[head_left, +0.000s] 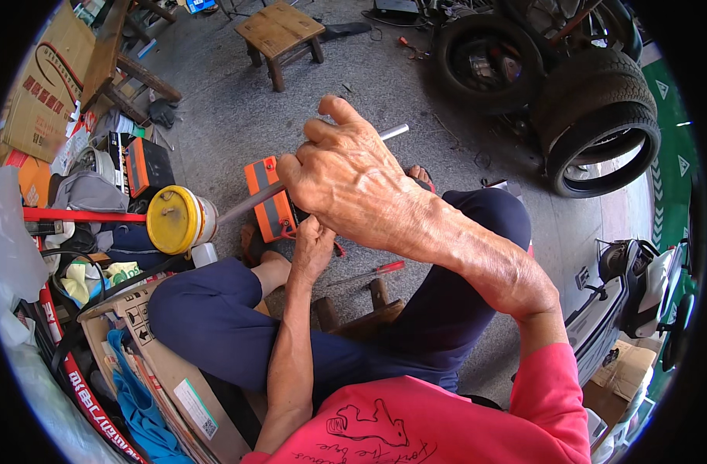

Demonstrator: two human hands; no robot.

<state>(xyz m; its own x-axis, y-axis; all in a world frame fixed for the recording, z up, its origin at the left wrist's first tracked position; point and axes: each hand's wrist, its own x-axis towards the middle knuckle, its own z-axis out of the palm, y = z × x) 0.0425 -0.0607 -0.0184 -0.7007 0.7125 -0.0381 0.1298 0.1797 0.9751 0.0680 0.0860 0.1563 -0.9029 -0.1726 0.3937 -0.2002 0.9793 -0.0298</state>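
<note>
My right hand [353, 174] is raised in the middle of the view, its fingers curled round a silver metal rod [249, 203]. The rod slants from lower left to upper right and shows on both sides of the fist. Just below it is my left hand [313, 246], with fingers closed; whatever they pinch is hidden. Beyond both hands, an orange-topped battery [259, 179] with a grey stripe stands on the floor, partly covered by the rod and my right hand. Red pieces, perhaps leads, show beside my left hand. A thin tool with a red handle [390, 267] lies between my legs.
A yellow-lidded bucket [170, 220] and another orange-and-black battery [148, 168] stand at left. Wooden stools [280, 31] are farther off. Several tyres [601, 147] pile up at far right. An open cardboard box [156, 340] sits beside my left leg, a scooter [624, 286] at right.
</note>
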